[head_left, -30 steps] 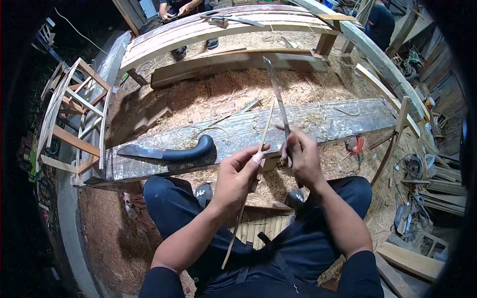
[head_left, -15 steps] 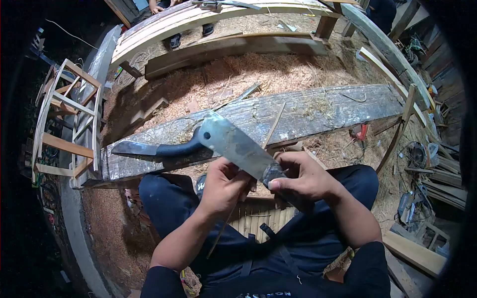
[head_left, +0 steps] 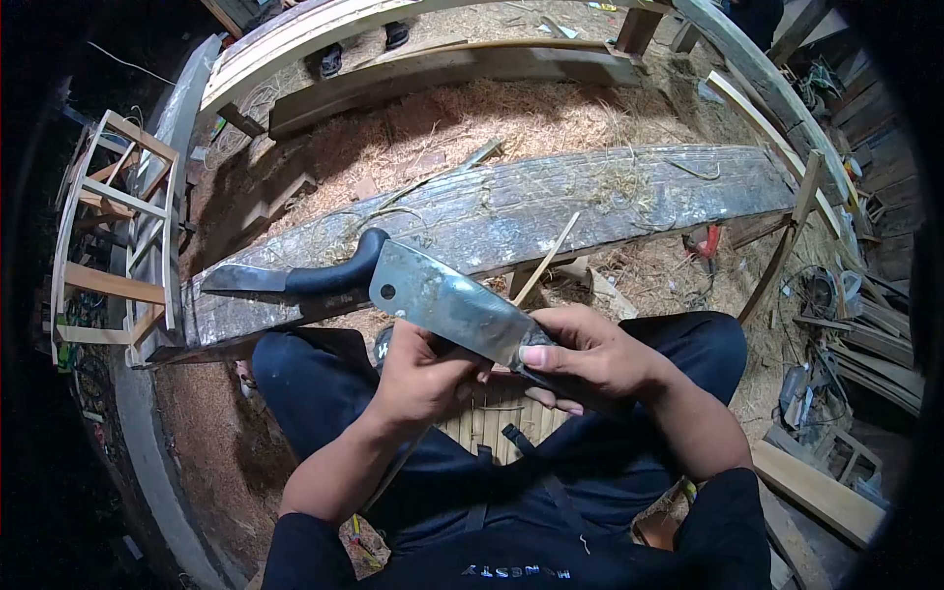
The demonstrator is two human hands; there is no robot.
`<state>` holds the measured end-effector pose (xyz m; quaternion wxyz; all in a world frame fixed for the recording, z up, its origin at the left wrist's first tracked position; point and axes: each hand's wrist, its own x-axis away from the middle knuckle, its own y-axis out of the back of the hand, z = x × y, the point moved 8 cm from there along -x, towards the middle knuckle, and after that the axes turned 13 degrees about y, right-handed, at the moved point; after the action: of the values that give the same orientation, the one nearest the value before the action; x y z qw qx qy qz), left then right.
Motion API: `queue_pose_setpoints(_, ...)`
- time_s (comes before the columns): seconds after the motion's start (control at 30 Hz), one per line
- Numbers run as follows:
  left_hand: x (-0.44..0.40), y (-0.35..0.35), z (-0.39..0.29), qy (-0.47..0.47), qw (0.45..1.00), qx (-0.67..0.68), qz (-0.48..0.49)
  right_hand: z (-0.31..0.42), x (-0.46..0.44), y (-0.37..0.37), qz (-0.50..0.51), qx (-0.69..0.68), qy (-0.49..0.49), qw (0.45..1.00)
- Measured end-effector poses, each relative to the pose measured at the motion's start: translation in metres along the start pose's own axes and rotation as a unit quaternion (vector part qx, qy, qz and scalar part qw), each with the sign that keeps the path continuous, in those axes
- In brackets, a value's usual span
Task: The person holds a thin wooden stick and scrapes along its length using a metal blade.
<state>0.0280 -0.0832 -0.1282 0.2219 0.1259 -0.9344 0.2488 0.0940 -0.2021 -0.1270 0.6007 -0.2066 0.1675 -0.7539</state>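
Note:
A cleaver [head_left: 442,297] with a broad metal blade and a round hole near its far corner is tilted in front of me. My right hand [head_left: 590,359] is closed round its dark handle, the thumb pressed where handle meets blade. Beneath the blade is my left hand [head_left: 428,379], its fingers curled and partly hidden. A thin wooden strip [head_left: 548,258] shows beyond the blade and again below my left hand, which appears closed on it; the grip itself is covered. Just past the cleaver, a knife [head_left: 246,279] with a curved black handle lies on the weathered plank [head_left: 560,211].
Wood shavings [head_left: 442,123] cover the ground. A slatted wooden frame [head_left: 123,211] stands at left, and a long beam [head_left: 452,84] lies farther back. Cut wood [head_left: 875,364] is piled at right, near a red-handled tool [head_left: 708,241]. My crossed legs [head_left: 305,393] are below my hands.
The cleaver's far end has shifted left and slightly down, and its blade is turned flatter. My left hand has moved a little left. The view has tilted downward slightly.

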Motion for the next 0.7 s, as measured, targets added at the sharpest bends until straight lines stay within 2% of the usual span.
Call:
queue_pose_setpoints(0.1, 0.002, -0.001, -0.003, -0.034, 0.999, 0.023, -0.013, -0.002, 0.006, 0.001, -0.006, 0.004, -0.040, 0.999)
queue_pose_setpoints(0.17, 0.001, 0.000, -0.002, -0.012, 0.999, -0.034, -0.002, -0.006, 0.006, 0.005, -0.016, -0.009, -0.025, 1.000)
queue_pose_setpoints(0.47, 0.003, 0.001, 0.002, 0.024, 0.998, -0.059, 0.012, 0.009, 0.013, 0.014, -0.039, 0.057, 0.002, 0.998)
queue_pose_setpoints(0.5, 0.007, 0.002, 0.003, 0.024, 0.998, -0.060, 0.013, 0.030, 0.017, 0.027, -0.170, 0.097, 0.009, 0.981)
queue_pose_setpoints(0.53, 0.013, 0.003, 0.003, 0.023, 0.997, -0.075, -0.008, 0.037, 0.019, 0.048, -0.191, 0.032, 0.085, 0.977)
queue_pose_setpoints(0.63, 0.014, 0.005, 0.006, 0.017, 0.996, -0.087, -0.027, 0.040, 0.030, 0.061, -0.190, 0.060, 0.083, 0.976)
queue_pose_setpoints(0.67, 0.014, 0.006, 0.008, 0.015, 0.996, -0.087, -0.032, 0.029, 0.026, 0.056, -0.153, 0.054, 0.094, 0.982)
queue_pose_setpoints(0.7, 0.010, 0.003, 0.005, 0.009, 0.997, -0.062, -0.035, 0.023, 0.023, 0.043, -0.132, 0.066, 0.059, 0.987)
